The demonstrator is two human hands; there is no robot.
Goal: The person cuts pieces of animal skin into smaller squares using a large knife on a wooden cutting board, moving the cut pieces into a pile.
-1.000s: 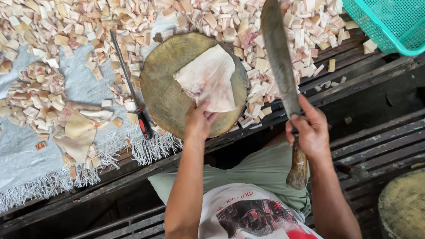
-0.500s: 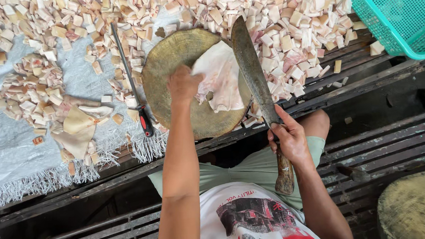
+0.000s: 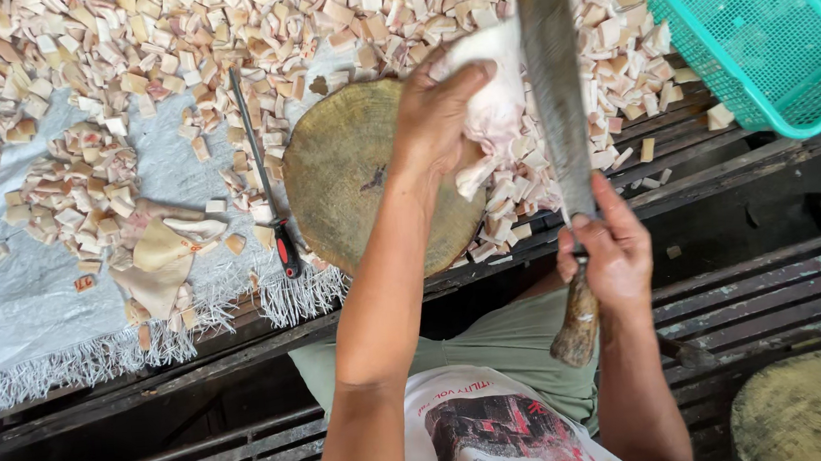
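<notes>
Our left hand (image 3: pixel 436 113) pinches a pale slab (image 3: pixel 488 100) over the round chopping block (image 3: pixel 349 177). Our right hand (image 3: pixel 610 255) is wrapped tight on the cleaver (image 3: pixel 554 86) handle, blade pointing far. A teal basket (image 3: pixel 763 33) sits far right.

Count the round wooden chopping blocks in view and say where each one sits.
2. One chopping block lies on the white sheet under the left hand. A second block shows at the bottom right corner, partly cut off. Others may lie out of frame.
</notes>
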